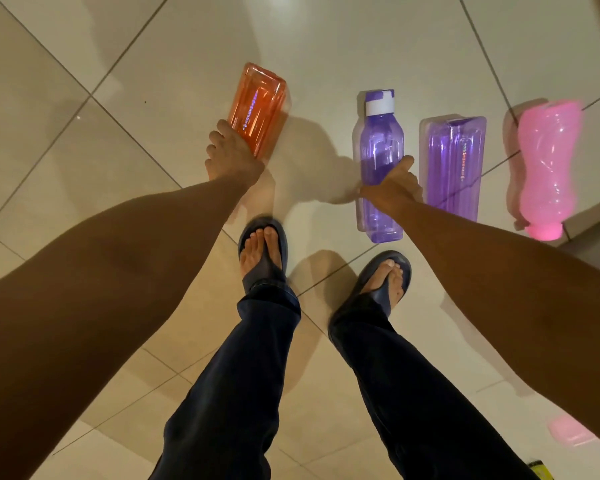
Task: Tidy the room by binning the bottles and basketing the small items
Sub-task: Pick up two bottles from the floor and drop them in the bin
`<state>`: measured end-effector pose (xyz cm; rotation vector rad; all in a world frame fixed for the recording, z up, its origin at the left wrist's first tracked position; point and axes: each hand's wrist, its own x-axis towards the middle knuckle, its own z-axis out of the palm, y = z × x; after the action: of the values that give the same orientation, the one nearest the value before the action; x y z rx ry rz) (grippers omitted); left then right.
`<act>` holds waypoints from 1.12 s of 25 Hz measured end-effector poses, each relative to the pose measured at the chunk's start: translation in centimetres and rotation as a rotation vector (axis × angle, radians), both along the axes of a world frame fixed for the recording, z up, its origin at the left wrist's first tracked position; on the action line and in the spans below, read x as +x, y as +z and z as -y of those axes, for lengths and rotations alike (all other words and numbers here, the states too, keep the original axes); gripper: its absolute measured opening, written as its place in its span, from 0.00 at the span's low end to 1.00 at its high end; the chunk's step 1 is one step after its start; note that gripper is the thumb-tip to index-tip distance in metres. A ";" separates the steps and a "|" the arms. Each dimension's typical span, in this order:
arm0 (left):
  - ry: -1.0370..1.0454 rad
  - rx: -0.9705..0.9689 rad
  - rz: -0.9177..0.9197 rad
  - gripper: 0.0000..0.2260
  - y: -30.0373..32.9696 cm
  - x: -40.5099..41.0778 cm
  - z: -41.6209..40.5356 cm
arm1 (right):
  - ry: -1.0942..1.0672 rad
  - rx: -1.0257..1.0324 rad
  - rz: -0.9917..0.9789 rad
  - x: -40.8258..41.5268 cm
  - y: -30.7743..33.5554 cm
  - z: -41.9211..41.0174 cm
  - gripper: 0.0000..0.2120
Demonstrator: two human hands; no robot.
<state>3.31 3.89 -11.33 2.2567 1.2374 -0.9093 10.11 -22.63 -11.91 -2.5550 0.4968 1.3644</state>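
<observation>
Several plastic bottles lie on the tiled floor in front of my feet. My left hand [230, 154] grips the near end of an orange square bottle [258, 105], whose far end tilts away from me. My right hand [394, 188] is closed around the middle of a purple bottle with a white collar and purple cap [378, 133], which lies flat. To its right lies a second purple square bottle [454, 157]. Further right lies a pink rounded bottle [544, 168], its cap toward me.
My two feet in dark sandals [262, 247] stand just behind the bottles, with dark trousers below. A grey box edge [589, 230] sits at the right by the pink bottle. A pale pink item [568, 433] and a yellow-black object [539, 469] lie at the lower right.
</observation>
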 end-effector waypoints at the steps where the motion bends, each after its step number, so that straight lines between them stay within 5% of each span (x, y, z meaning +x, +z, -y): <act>1: 0.014 -0.028 -0.016 0.42 0.5 0.2 -0.1 | 0.012 0.013 -0.027 0.3 0.3 0.1 0.42; 7: 0.050 -0.119 -0.012 0.38 6.8 0.3 1.6 | 0.012 0.102 -0.024 0.9 5.7 0.8 0.43; 15: -0.062 -0.117 -0.018 0.37 22.8 1.2 3.0 | 0.010 0.198 0.009 1.0 21.4 0.2 0.49; 28: 0.265 -0.240 0.220 0.38 49.9 -0.9 0.6 | 0.009 0.263 0.118 -0.7 48.7 1.1 0.41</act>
<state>2.37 3.28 38.54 1.8940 1.2194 -0.6526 9.41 -23.69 36.79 -2.4065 0.2660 1.1847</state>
